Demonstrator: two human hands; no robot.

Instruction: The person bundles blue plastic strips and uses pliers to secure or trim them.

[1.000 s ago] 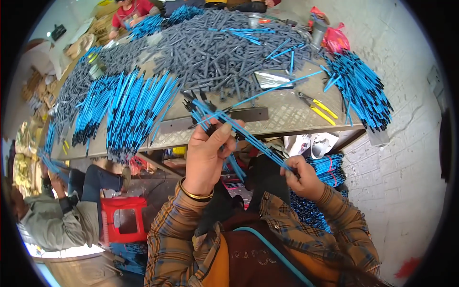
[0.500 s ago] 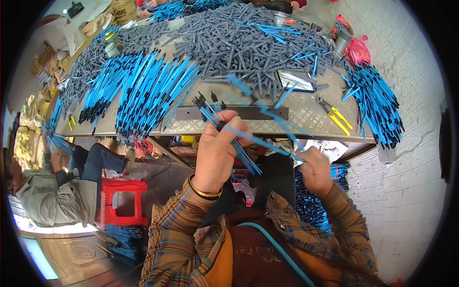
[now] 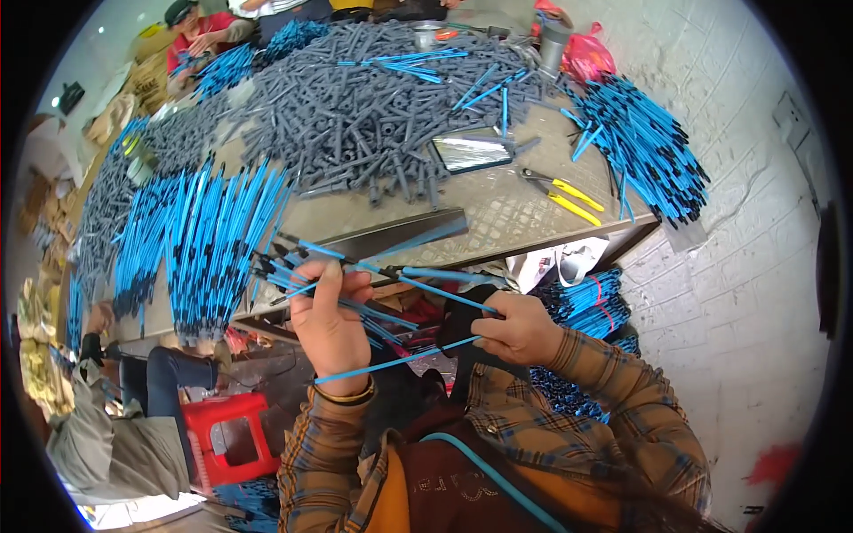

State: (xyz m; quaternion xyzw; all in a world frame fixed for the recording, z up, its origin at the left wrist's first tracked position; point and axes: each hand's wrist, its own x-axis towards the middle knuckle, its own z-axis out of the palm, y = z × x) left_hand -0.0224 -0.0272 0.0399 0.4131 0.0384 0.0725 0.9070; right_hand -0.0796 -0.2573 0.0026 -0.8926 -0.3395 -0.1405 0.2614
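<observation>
My left hand is closed on a small bunch of thin blue tubes with black tips, held in front of the table's edge. My right hand pinches a blue tube that runs left toward the black fittings by my left fingers. Another blue length stretches from the right hand across to my left wrist. A blurred blue tube lies above the right hand, its far end unclear. Behind the hands is a dark metal bar on the table's edge.
Grey plastic pieces are heaped on the table. Fanned blue tubes lie left, more right. Yellow-handled pliers and a shiny rectangular panel lie nearby. Tied bundles sit below. A person sits left by a red stool.
The view has shifted right and tilted. My right hand has moved closer to the left hand and holds blue lengths that cross toward it; my left hand keeps its bunch.
</observation>
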